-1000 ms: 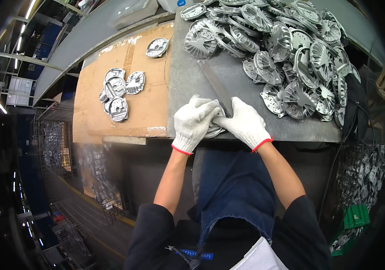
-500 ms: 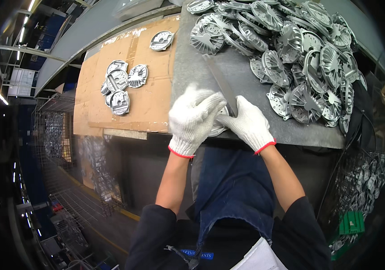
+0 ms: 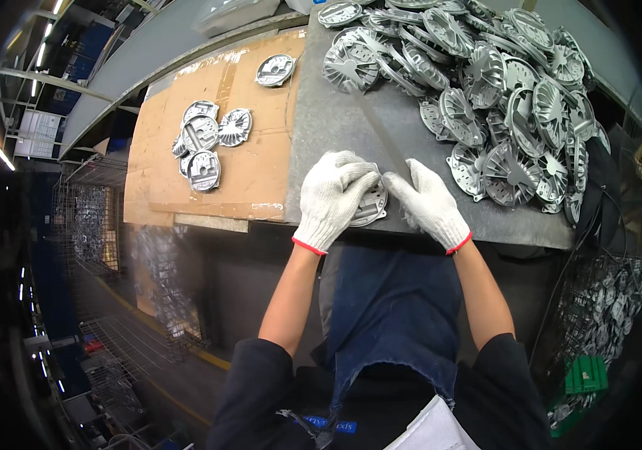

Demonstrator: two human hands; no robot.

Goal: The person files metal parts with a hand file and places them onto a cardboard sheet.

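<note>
My left hand, in a white knit glove with a red cuff, is closed on a round, silver-grey metal casting at the near edge of the grey worktop. The glove covers the casting's left side. My right hand, gloved alike, grips a long, flat metal file. Its blade points away and to the left, slightly blurred, and its handle end is hidden in the glove. Both hands are close together, with the right one just beside the casting's right side.
A large heap of similar finned castings covers the worktop's far right. Several more castings lie on a cardboard sheet at left, one apart from them. Wire cages stand lower left; a green crate is lower right.
The file and my right hand have shifted slightly right. My left hand has moved a little right too, its fingers now on the casting, more of which shows between the gloves.
</note>
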